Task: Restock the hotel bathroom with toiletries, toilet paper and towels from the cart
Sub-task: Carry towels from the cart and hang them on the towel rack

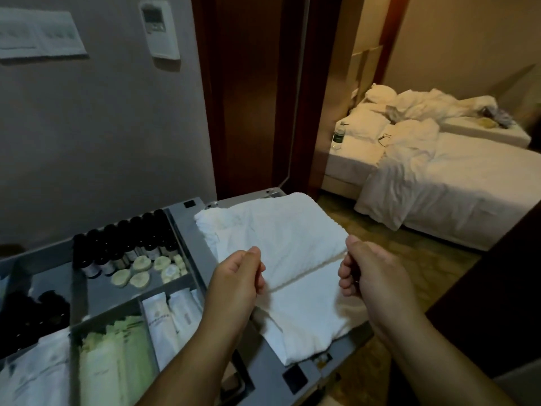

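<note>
White towel (278, 244), left hand (237, 279), right hand (373, 273), maybe pinching

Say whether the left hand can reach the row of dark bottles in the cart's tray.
Probably, once free: the left hand pinches the folded white towel; the small dark bottles stand uncovered in the open grey tray beside it.

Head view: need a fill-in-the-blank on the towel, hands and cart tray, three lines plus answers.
The left hand and the right hand both pinch the ____ towel.
The towel lies on the grey cart, to the ____ of the toiletry compartments.
The dark bottles stand in the ____ compartment as the round soaps.
Missing words: white; right; same.
</note>
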